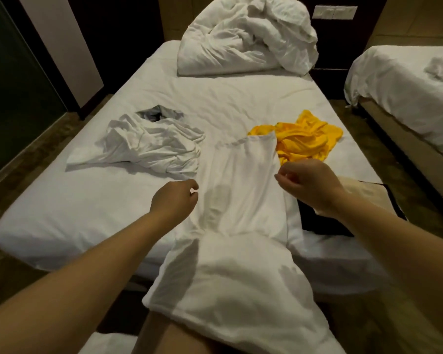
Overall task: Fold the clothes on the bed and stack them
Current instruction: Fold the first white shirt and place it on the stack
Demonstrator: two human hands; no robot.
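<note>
White garment (241, 200) lies lengthwise, pointing away; left hand (174, 200), right hand (308, 186) pinch edges

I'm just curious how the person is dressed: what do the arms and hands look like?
The left hand and right hand are bare: no gloves, rings or watch visible. Both forearms are uncovered right to the picture's edge, with no sleeve in view. The fingers are too blurred for finer detail.

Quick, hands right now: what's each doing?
Left hand: closed, pinching the white garment at its left edge.
Right hand: closed, pinching its right edge.
</note>
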